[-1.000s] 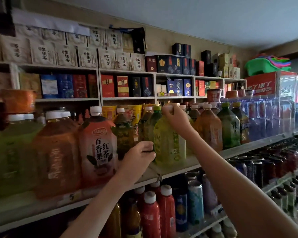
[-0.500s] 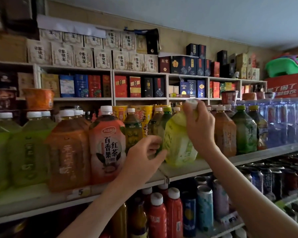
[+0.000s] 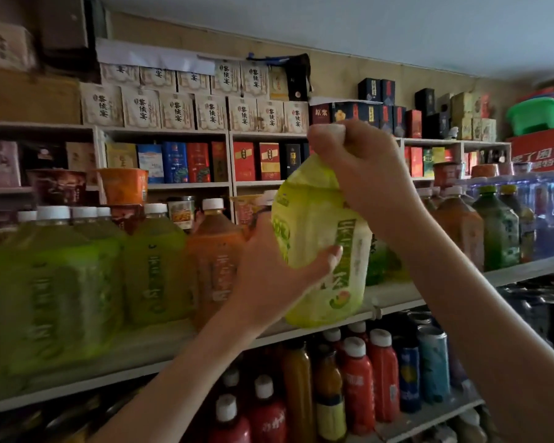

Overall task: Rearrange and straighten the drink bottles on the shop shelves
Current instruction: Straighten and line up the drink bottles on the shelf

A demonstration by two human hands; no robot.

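A large yellow-green tea bottle [image 3: 320, 251] hangs tilted in the air in front of the middle shelf [image 3: 397, 298]. My right hand [image 3: 362, 174] grips it round the white cap and neck. My left hand [image 3: 275, 276] holds its lower body from the left, thumb across the label. To the left stand an orange tea bottle [image 3: 216, 257] and several big green tea bottles [image 3: 154, 263] in a row. More orange and dark green bottles [image 3: 496, 231] stand to the right behind my right arm.
Smaller red, yellow and blue bottles and cans [image 3: 359, 382] fill the lower shelf. Boxed goods [image 3: 186, 161] line the wall shelves behind, with cup noodles [image 3: 122, 187] in front of them. Shrink-wrapped water packs [image 3: 550, 212] sit at far right.
The yellow-green bottle has been lifted off the shelf and pulled toward me. My left hand has moved from empty air onto its body. The view has shifted left.
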